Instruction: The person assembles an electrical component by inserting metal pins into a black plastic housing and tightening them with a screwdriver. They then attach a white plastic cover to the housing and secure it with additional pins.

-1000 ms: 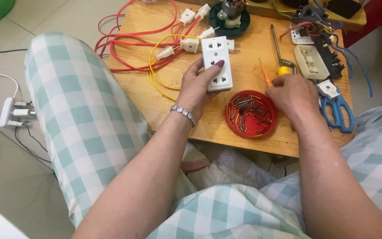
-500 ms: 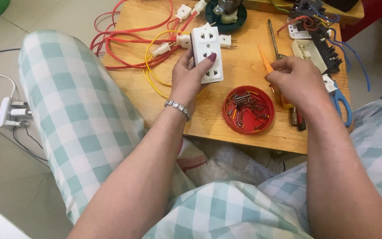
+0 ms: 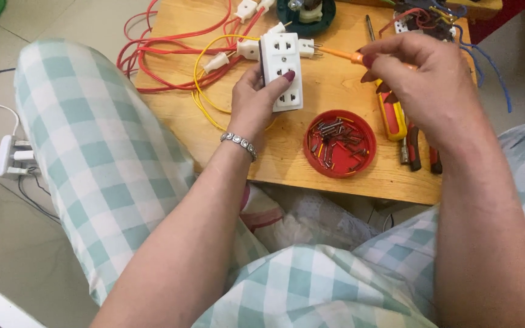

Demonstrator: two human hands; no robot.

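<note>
A low table of pale, smooth wood sits between the person's knees, which are covered in soft cloth checked in mint green and white. The left hand is raised over the middle of the table, gripping a white plastic socket block, a glossy upright rectangle with several pairs of slots down its face. The fingers wrap round its left edge and the thumb presses flat on the front, its nail painted dark red. A beaded silver bracelet circles that wrist.

The right hand hovers at the far right of the table, knuckles up, fingers curled together and pinching a thin orange screwdriver. Its shaft lies nearly level and points left toward the block's right side, just beside a small white plug; whether the tip touches anything cannot be told.

Near the table's front edge, between the two hands, lies a round red lid, shallow and shiny, holding a heap of small dark screws. To its right, partly under the right hand, lie a yellow-and-red-handled tool and dark-handled pliers. At the far left, loops of red wire and yellow wire sprawl, ending in white plugs.
</note>
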